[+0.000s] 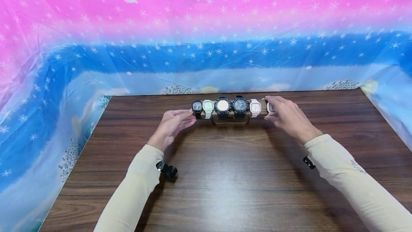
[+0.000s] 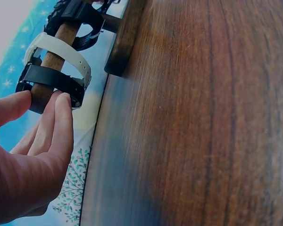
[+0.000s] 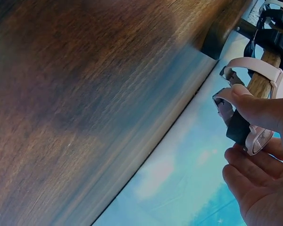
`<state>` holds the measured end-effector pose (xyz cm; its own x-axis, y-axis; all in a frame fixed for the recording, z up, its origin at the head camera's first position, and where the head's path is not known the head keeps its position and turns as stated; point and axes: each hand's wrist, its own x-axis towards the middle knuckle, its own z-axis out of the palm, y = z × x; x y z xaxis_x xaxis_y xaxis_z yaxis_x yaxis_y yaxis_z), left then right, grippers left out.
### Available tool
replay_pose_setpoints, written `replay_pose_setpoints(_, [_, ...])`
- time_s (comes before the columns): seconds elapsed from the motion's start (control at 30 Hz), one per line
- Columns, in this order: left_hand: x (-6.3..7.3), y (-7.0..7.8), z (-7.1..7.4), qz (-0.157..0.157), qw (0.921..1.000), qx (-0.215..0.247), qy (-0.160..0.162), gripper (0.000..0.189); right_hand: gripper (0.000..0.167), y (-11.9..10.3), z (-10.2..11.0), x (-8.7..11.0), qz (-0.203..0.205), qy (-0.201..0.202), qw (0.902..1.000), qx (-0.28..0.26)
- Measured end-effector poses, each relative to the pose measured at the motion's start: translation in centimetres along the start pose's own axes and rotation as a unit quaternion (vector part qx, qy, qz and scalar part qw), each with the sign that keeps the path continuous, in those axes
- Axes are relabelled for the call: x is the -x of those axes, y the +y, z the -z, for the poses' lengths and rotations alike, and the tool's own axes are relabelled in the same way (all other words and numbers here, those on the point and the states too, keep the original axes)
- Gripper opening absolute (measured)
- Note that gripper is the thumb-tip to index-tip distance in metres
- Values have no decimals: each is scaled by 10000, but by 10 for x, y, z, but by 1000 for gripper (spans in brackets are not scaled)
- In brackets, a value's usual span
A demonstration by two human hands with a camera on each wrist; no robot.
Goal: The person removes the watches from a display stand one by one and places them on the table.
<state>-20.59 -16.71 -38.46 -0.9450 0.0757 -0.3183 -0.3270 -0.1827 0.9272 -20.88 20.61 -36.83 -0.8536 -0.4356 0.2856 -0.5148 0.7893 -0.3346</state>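
Note:
A wooden watch stand (image 1: pixel 231 121) at the table's far side carries a row of wristwatches on its raised bar (image 3: pixel 260 84). At the bar's left end, my left hand (image 1: pixel 172 126) pinches a black wristwatch (image 2: pixel 45 76), thumb on one side and fingertips on the strap. Beside it sits a white-strapped watch (image 1: pixel 208 106). Two bulky black watches (image 1: pixel 222 106) fill the middle, then a pink watch (image 1: pixel 255 107). Another pink watch (image 3: pixel 260 140) is round the right end, between the thumb and fingers of my right hand (image 1: pixel 289 117), which partly covers it in the head view.
The stand rests on a dark wood-grain table (image 1: pixel 222 174), close to its back edge. Behind and along the sides hangs a pink and blue snowflake cloth (image 1: pixel 199 46). A strapped black device (image 1: pixel 167 170) is on the left wrist.

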Motion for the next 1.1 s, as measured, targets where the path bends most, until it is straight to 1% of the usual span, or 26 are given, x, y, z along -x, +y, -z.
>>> replay_pose_setpoints(0.23, [0, 0, 0, -11, 10000, 6, -29, 39, 67, 3, 2, 2, 49, 92, 9999, 38])
replay_pose_setpoints(0.57, [1, 0, 0, -16, 10000, 10, -46, 38, 65, 7, 7, 7, -199, 123, 9996, 144])
replay_pose_setpoints(0.8, [1, 0, 0, -18, 10000, 15, -34, 37, 63, 10, 14, 13, -218, 144, 9995, 169])
replay_pose_setpoints(1.1, [1, 0, 0, -25, 10000, -5, -51, 38, 64, 15, 19, 26, -540, -23, 9981, 306])
